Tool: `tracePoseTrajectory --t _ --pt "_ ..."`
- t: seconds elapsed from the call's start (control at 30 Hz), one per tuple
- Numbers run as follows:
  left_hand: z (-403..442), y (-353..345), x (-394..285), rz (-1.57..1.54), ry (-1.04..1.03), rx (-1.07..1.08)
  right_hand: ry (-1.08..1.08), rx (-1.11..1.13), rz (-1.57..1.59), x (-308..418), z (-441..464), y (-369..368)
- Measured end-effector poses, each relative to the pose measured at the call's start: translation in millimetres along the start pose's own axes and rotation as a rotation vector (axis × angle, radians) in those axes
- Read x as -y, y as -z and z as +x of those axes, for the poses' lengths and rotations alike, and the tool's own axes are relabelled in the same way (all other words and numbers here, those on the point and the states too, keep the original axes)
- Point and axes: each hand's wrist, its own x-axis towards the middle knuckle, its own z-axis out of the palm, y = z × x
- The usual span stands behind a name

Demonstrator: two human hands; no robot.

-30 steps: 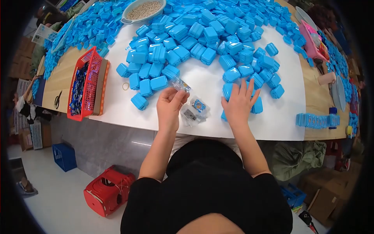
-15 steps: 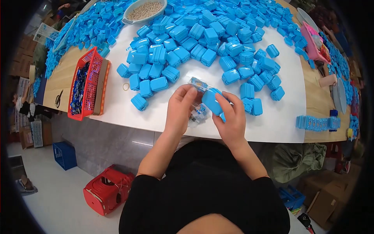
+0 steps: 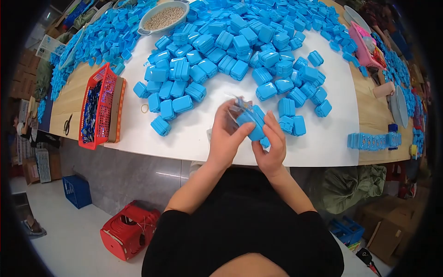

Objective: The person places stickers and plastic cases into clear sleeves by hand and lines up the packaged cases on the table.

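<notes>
Between my two hands is a small blue plastic case (image 3: 253, 129), tilted. My left hand (image 3: 224, 141) is closed around a clear plastic bag (image 3: 236, 107) and the case, its thumb lying across the case's face. The bag lies against the case's upper left side; how far it goes around the case I cannot tell. My right hand (image 3: 271, 148) grips the case's right edge, fingers on top and thumb below. Another bit of blue plastic (image 3: 265, 142) shows under the right fingers. Close beyond my hands lies a heap of similar blue cases (image 3: 217, 54).
A red basket (image 3: 109, 99) of dark blue packets stands at the left, with scissors (image 3: 68, 124) beside it. A bowl of beige pellets (image 3: 164, 17) sits at the back. At the right are a row of blue cases (image 3: 374, 141) and a pink basket (image 3: 359, 45).
My left hand has moved right and turned, bringing the clear bag over to the blue case. Both hands now press on the case together. The view has shifted slightly.
</notes>
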Motion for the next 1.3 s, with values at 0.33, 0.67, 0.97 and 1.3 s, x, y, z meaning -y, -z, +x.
tracePoseTrajectory --t 0.33,0.67,0.97,1.3 --pt "1 8 -1 -0.041 0.322 -0.012 0.133 -0.110 -0.043 -8 -12 -4" --pt "-2 10 -2 0.157 0.156 0.174 -1.115 0.027 1.017 9 15 18" --pt "0 15 4 -0.136 0.212 0.118 -0.344 0.111 0.237 5 -2 16" --pt "3 14 -1 0.046 0.216 0.303 -0.345 0.364 0.328 -14 27 52"
